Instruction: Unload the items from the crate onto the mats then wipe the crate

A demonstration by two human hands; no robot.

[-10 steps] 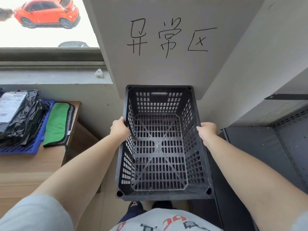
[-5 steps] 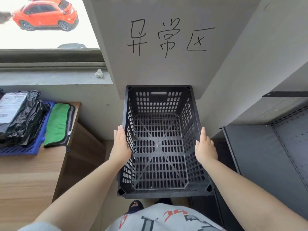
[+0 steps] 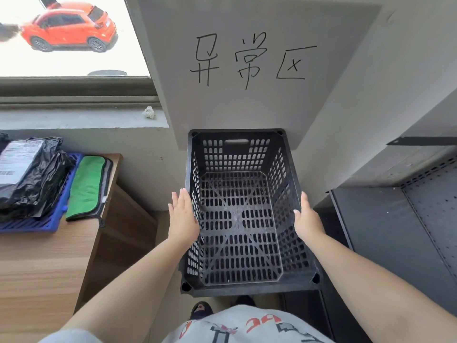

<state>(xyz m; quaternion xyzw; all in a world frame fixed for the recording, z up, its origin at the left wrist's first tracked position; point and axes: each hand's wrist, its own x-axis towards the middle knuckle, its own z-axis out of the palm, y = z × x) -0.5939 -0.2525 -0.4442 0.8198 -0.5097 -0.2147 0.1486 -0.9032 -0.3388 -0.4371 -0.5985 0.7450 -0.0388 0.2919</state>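
Daylight floods in from the window [image 3: 71, 38] up and to the left of the hands, where the ground outside is blown out to near white around the red car [image 3: 69, 27]. Indoors the light is soft and even, with faint shadows only. The black crate [image 3: 237, 154] between the hands stays dark, yet its lattice reads sharply. Wide-angle distortion bends the wall edges and stretches the forearms toward the lower corners. The car looks slightly smeared; the centre is crisp.

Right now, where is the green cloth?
In the head view, the green cloth lies at the left on the wooden table, right beside the blue mat that holds black bags.
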